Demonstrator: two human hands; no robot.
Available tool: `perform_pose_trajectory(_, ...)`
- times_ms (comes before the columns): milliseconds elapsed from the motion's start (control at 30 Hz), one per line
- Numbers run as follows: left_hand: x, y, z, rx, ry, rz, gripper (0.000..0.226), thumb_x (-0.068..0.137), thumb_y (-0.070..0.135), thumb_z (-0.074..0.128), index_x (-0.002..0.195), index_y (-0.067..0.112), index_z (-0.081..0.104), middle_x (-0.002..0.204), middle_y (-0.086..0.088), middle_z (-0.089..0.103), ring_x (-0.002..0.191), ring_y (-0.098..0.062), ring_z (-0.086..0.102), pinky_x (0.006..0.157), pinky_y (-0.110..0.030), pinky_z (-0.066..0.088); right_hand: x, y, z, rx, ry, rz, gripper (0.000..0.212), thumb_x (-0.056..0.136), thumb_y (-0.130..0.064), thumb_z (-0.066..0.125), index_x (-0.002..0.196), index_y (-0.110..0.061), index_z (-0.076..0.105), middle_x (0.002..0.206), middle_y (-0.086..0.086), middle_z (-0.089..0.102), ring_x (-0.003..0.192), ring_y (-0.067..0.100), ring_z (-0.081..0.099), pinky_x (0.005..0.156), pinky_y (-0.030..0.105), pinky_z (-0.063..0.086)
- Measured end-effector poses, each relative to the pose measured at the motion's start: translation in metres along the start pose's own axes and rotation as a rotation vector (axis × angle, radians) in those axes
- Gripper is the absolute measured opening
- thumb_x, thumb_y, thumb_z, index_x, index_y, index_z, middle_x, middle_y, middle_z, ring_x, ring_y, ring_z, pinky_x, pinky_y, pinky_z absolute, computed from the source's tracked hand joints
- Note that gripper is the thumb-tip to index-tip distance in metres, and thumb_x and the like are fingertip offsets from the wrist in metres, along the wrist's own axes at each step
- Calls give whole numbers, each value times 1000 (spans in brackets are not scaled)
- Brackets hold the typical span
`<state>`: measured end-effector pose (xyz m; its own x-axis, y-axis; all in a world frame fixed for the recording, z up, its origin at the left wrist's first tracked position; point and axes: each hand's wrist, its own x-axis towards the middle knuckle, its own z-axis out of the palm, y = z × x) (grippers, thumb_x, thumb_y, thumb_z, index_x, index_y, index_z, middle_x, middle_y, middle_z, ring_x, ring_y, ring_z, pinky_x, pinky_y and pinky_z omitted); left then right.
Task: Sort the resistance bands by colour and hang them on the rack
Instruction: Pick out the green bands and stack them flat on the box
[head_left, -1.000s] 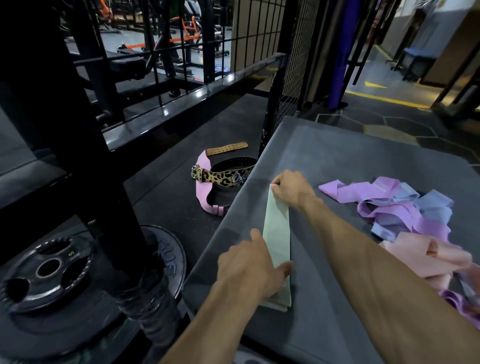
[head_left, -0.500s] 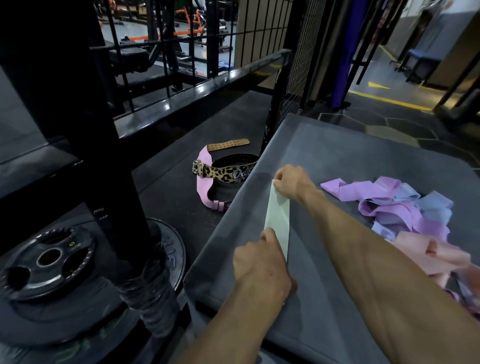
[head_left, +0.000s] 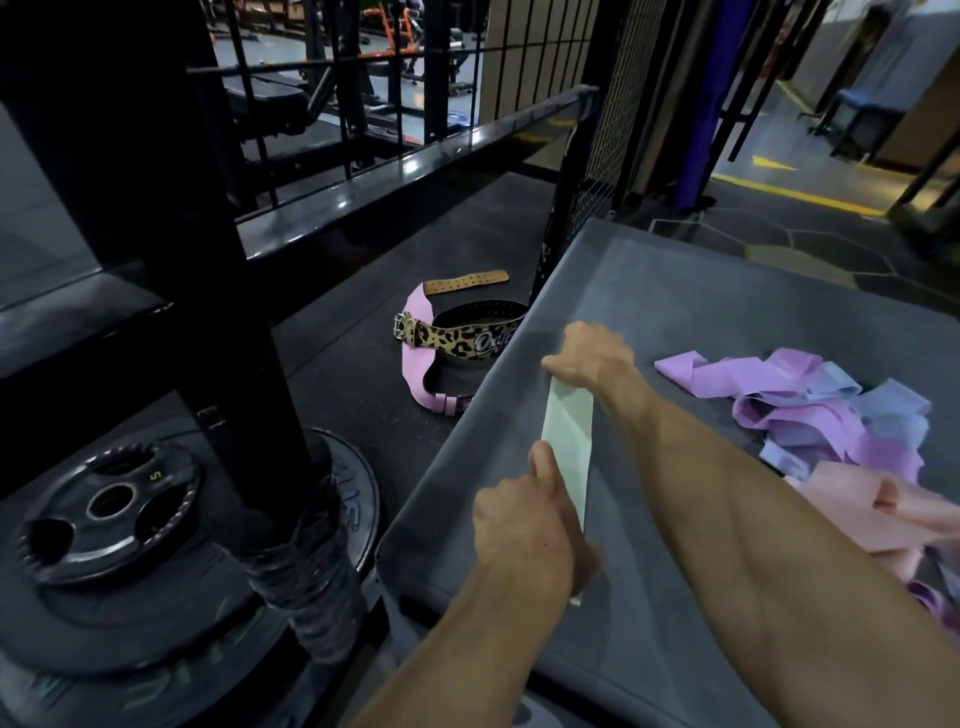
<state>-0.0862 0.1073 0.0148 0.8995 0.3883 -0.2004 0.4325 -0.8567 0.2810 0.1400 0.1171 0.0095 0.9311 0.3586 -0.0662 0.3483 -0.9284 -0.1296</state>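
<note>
The left hand (head_left: 524, 525) is pinching the near end of the pale green band (head_left: 567, 441) and the right hand (head_left: 589, 358) is pinching the far end, holding it straight over the grey tabletop (head_left: 727, 291). I think green is getting sorted; next it needs hanging.

Single view, head-mounted, wide-angle. Looks forward and steeply down from above the person's own forearms, close to the grey padded platform (head_left: 727, 322), which fills the lower right. Left hand (head_left: 524, 535) and right hand (head_left: 592, 358) sit near frame centre. Weight plates (head_left: 104, 509) lie low at the left edge; the gym floor recedes at top. Straight lines bow toward the borders
</note>
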Motion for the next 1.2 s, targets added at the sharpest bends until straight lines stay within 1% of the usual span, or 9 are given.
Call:
perform_pose_trajectory(400, -2, 1, -3, 42, -9, -7, 68, 85, 62, 61, 122, 15, 30, 117, -2, 65, 110, -27, 64, 74, -37, 31, -10, -12, -4, -166, 32, -79, 14, 92, -26, 56, 100, -15, 56, 114, 10, 65, 104, 31, 63, 73, 32, 42)
perform_pose_trajectory(600, -3, 0, -7, 60, -63, -4, 73, 86, 66, 59, 128, 15, 29, 121, -3, 63, 113, -27, 62, 76, -39, 31, -13, -12, -5, -185, 36, -98, 27, 94, -25, 53, 116, -10, 60, 120, 12, 63, 110, 33, 62, 76, 32, 42)
perform_pose_trajectory(733, 1, -4, -12, 53, -126, -31, 75, 91, 70, 44, 136, 13, 25, 127, -7, 61, 118, -30, 58, 79, -40, 32, -13, -11, -2, -174, 40, -109, 29, 97, -28, 50, 117, -10, 60, 121, 13, 63, 111, 33, 61, 76, 33, 42)
perform_pose_trajectory(800, 4, -10, -13, 18, -115, -25, 57, 99, 60, 37, 132, 15, 29, 124, -9, 62, 116, -32, 59, 78, -40, 34, -12, -10, -1, -143, 36, -106, 40, 101, -40, 45, 123, -9, 59, 125, 14, 61, 115, 34, 60, 80, 35, 42)
perform_pose_trajectory(867, 7, -18, -14, 0, -82, 34, 38, 102, 39, 43, 132, 20, 29, 118, -11, 65, 109, -34, 61, 74, -39, 37, -12, -7, -1, -86, 27, -83, 55, 101, -53, 38, 131, -9, 53, 130, 16, 58, 120, 36, 57, 87, 38, 44)
perform_pose_trajectory(967, 10, -29, -16, 14, -115, 100, 63, 96, 13, 49, 145, 39, 19, 119, -9, 66, 104, -33, 62, 72, -41, 43, -16, 0, -5, 0, -1, -114, 59, 99, -56, 40, 134, -9, 45, 135, 17, 49, 122, 40, 53, 95, 45, 44)
perform_pose_trajectory(1067, 6, -38, -16, 5, -109, 149, 53, 98, 16, 44, 141, 42, 27, 123, -8, 65, 106, -35, 62, 79, -44, 48, -33, 8, -19, -32, 68, -220, 49, 97, -51, 48, 122, -9, 52, 128, 14, 51, 114, 38, 56, 89, 44, 46)
perform_pose_trajectory(1133, 1, -44, -16, -13, -56, 196, 39, 100, 25, 43, 136, 36, 34, 120, -11, 65, 105, -38, 62, 77, -43, 46, -50, 13, -26, -64, 104, -329, 28, 96, -41, 50, 95, -14, 58, 112, 14, 60, 101, 36, 59, 78, 38, 45)
perform_pose_trajectory(1200, -2, -49, -16, -51, -30, 201, 30, 102, 33, 42, 131, 31, 35, 116, -12, 66, 103, -38, 62, 76, -43, 46, -72, 17, -26, -87, 10, -390, 28, 93, -36, 52, 70, -21, 47, 92, 11, 63, 88, 35, 58, 70, 33, 40)
